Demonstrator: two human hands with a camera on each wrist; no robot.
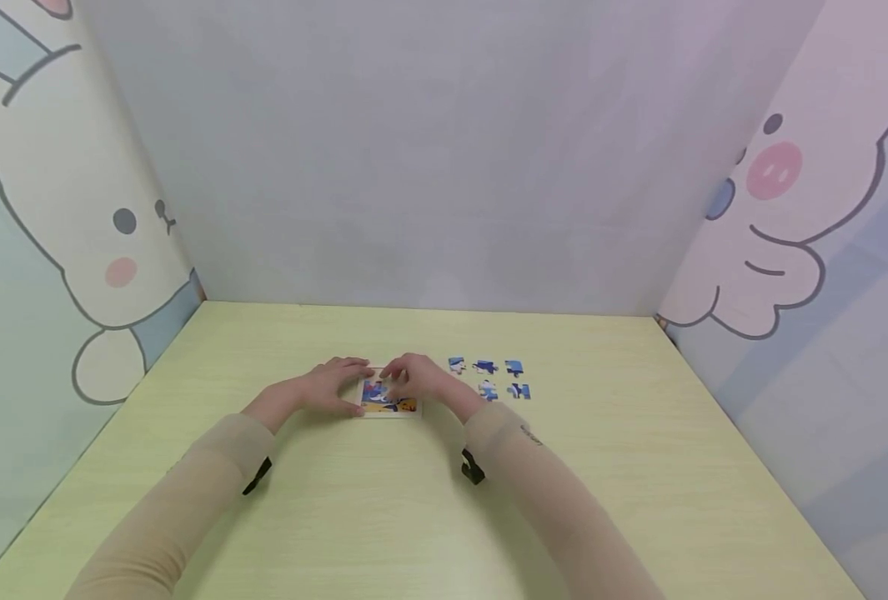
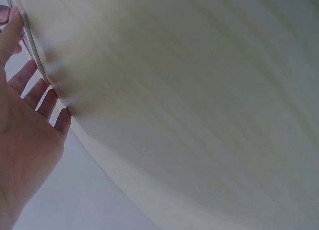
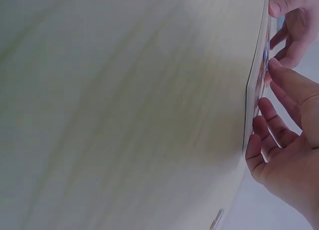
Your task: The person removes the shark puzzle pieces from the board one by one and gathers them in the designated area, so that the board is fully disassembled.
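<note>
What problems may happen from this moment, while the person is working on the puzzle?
The right hand is over the puzzle tray, so its fingers might disturb the pieces already inside.

The left hand is at the tray's left side; if it pushes unevenly, the tray could slide or turn.

Five loose pieces lie close beside the right forearm, so a careless move back could scatter them.
</note>
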